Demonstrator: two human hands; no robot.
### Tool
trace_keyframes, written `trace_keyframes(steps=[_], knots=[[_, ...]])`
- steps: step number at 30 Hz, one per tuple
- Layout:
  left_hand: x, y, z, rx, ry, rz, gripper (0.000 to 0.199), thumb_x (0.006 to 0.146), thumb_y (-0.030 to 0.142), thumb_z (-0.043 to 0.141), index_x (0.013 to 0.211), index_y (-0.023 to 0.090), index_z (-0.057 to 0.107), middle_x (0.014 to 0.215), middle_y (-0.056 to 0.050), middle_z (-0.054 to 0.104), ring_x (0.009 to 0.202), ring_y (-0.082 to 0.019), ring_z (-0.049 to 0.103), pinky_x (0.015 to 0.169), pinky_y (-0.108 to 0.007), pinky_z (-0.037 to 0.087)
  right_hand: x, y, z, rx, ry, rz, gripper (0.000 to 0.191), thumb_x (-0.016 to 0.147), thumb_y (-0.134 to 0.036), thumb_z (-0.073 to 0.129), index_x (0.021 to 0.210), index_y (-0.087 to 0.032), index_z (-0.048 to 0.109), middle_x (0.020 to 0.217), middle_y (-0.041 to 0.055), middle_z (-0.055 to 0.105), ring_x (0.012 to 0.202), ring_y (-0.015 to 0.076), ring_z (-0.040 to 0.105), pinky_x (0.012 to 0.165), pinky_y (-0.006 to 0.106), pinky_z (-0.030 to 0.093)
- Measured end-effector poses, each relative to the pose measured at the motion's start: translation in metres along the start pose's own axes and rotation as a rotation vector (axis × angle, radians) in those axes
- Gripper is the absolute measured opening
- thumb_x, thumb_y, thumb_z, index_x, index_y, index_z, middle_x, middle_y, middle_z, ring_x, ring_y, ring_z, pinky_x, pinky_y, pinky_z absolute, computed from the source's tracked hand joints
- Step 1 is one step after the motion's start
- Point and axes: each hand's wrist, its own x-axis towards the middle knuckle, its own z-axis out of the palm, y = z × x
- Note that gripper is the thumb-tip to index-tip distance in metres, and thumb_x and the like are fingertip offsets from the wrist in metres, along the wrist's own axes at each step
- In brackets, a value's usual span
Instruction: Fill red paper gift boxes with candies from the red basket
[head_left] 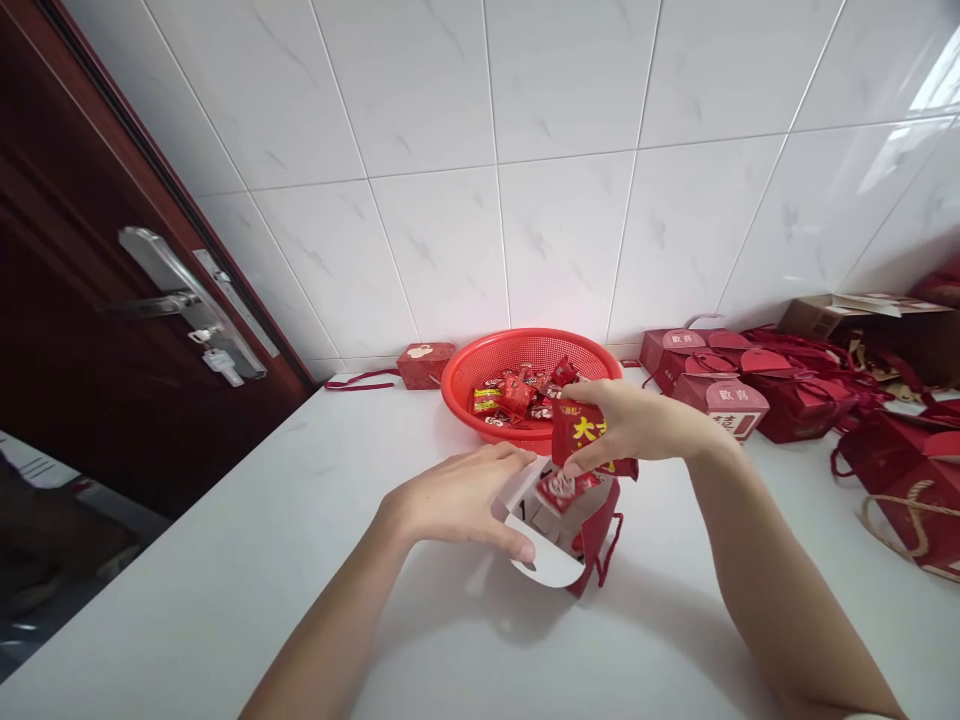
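In the head view, the right hand (630, 420)'s grip pinches a red packet (581, 432) with yellow lettering above an open gift box (598, 530). A red-and-white wrapped sweet (556, 490) shows under the packet at the box's mouth. The left hand (457, 500)'s grip is spread across the box, thumb on its white flap (551, 570). Behind, on the worktop (225, 560), a red plastic basket (452, 385) holds more wrapped sweets (517, 395); closed gift boxes (799, 395) stand to the right.

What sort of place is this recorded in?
Perhaps a room in a home: a marbled tile wall, a dark red door with keys by its handle, and a white tabletop.
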Motion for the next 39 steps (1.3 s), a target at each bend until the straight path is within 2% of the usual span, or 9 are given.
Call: trace_keyframes(steps=[3, 10, 16, 20, 24, 26, 29, 34, 39], knots=[[0.001, -0.002, 0.002, -0.047, -0.126, -0.002, 0.083, 0.066, 0.055, 0.082, 0.141, 0.033, 0.055, 0.131, -0.005, 0.065, 0.124, -0.033, 0.058, 0.093, -0.032, 0.047, 0.006, 0.006, 0.011, -0.186, 0.018, 0.035, 0.045, 0.038, -0.033, 0.096, 0.075, -0.023, 0.072, 0.07, 0.0019, 0.065, 0.068, 0.0222, 0.059, 0.05, 0.027, 0.038], [0.002, -0.002, -0.001, -0.174, -0.113, 0.049, 0.092, 0.062, 0.038, 0.086, 0.145, 0.036, 0.048, 0.144, -0.003, 0.057, 0.133, -0.034, 0.053, 0.1, -0.036, 0.047, 0.004, -0.001, 0.012, -0.181, -0.224, -0.187, 0.015, 0.081, -0.034, 0.067, 0.074, -0.023, 0.06, 0.067, -0.0028, 0.055, 0.058, 0.0134, 0.046, 0.05, 0.026, 0.033], [0.004, -0.009, -0.002, -0.243, -0.114, 0.052, 0.106, 0.059, 0.035, 0.089, 0.153, 0.033, 0.039, 0.15, -0.005, 0.053, 0.134, -0.033, 0.053, 0.103, -0.036, 0.046, -0.002, -0.007, 0.014, -0.122, -0.494, -0.235, 0.01, 0.084, -0.022, 0.063, 0.093, -0.022, 0.068, 0.08, -0.0011, 0.066, 0.068, 0.0152, 0.057, 0.057, 0.025, 0.041], [0.003, -0.009, -0.002, -0.172, -0.157, -0.026, 0.122, 0.059, 0.043, 0.088, 0.161, 0.03, 0.021, 0.164, -0.009, 0.032, 0.147, -0.038, 0.036, 0.111, -0.041, 0.041, -0.005, -0.009, 0.024, -0.403, -0.66, -0.116, 0.013, 0.083, -0.017, 0.061, 0.092, -0.02, 0.07, 0.082, 0.0017, 0.067, 0.065, 0.0148, 0.056, 0.053, 0.025, 0.037], [0.003, -0.005, -0.004, -0.135, -0.218, -0.064, 0.127, 0.061, 0.042, 0.087, 0.162, 0.031, 0.012, 0.168, -0.007, 0.02, 0.15, -0.037, 0.031, 0.115, -0.042, 0.037, -0.01, -0.016, 0.032, -0.629, -0.564, -0.106, 0.021, 0.08, -0.008, 0.053, 0.094, -0.018, 0.066, 0.099, 0.0061, 0.068, 0.077, 0.0168, 0.058, 0.058, 0.025, 0.035], [0.003, -0.003, -0.004, -0.128, -0.219, -0.062, 0.126, 0.062, 0.04, 0.087, 0.162, 0.031, 0.012, 0.169, -0.006, 0.019, 0.15, -0.036, 0.029, 0.116, -0.043, 0.036, -0.014, -0.02, 0.033, -0.651, -0.543, -0.13, 0.019, 0.08, -0.005, 0.049, 0.082, -0.018, 0.063, 0.087, 0.0038, 0.066, 0.069, 0.0143, 0.054, 0.056, 0.026, 0.032], [0.002, -0.004, -0.004, -0.11, -0.215, -0.07, 0.126, 0.063, 0.041, 0.087, 0.163, 0.03, 0.011, 0.169, -0.007, 0.019, 0.152, -0.035, 0.027, 0.117, -0.042, 0.034, -0.017, -0.022, 0.035, -0.602, -0.659, -0.161, 0.022, 0.083, -0.007, 0.047, 0.065, -0.018, 0.053, 0.061, -0.0024, 0.051, 0.054, 0.0109, 0.039, 0.052, 0.027, 0.027], [0.001, -0.005, -0.003, -0.083, -0.234, -0.092, 0.127, 0.064, 0.042, 0.085, 0.163, 0.03, 0.006, 0.17, -0.006, 0.013, 0.154, -0.034, 0.022, 0.118, -0.043, 0.032, -0.008, -0.014, 0.047, -0.498, -0.951, -0.169, 0.024, 0.086, -0.013, 0.05, 0.062, -0.018, 0.05, 0.061, -0.0041, 0.05, 0.056, 0.0099, 0.04, 0.055, 0.026, 0.031], [0.0, -0.007, -0.002, -0.102, -0.204, -0.081, 0.124, 0.066, 0.043, 0.084, 0.163, 0.033, 0.007, 0.17, -0.005, 0.015, 0.153, -0.035, 0.023, 0.115, -0.044, 0.036, -0.004, -0.011, 0.043, -0.575, -0.825, -0.027, 0.017, 0.089, -0.02, 0.051, 0.085, -0.017, 0.067, 0.074, 0.0005, 0.063, 0.062, 0.013, 0.052, 0.054, 0.026, 0.034]])
